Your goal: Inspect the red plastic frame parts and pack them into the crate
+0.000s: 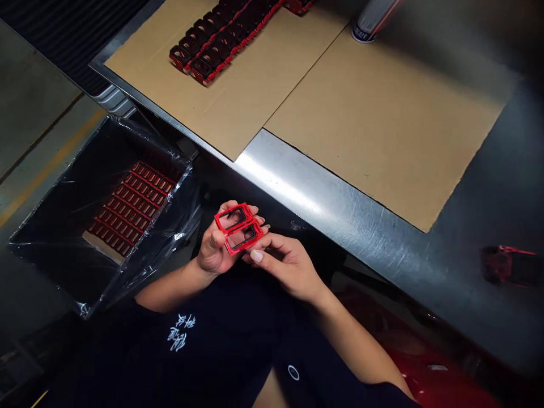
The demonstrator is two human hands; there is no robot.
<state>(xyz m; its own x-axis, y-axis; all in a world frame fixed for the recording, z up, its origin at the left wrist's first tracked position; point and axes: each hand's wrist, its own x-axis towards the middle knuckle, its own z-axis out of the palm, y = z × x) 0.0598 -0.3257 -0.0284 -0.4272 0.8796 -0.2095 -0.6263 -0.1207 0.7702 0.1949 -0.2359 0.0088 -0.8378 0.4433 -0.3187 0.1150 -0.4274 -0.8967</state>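
Observation:
Over my lap, below the table edge, both hands hold two small red-framed rectangular parts (238,228) lying side by side. My left hand (216,246) cups them from underneath with its fingers curled round them. My right hand (284,263) pinches the nearer part at its lower edge between thumb and fingers. The parts have dark centres and bright red rims.
A black bin lined with clear plastic (63,226) at my left holds rows of the same red parts (131,207). On the steel table (323,204) lie cardboard sheets (382,119), two rows of red-black parts (221,39), a white can (369,20) and another red piece (508,263).

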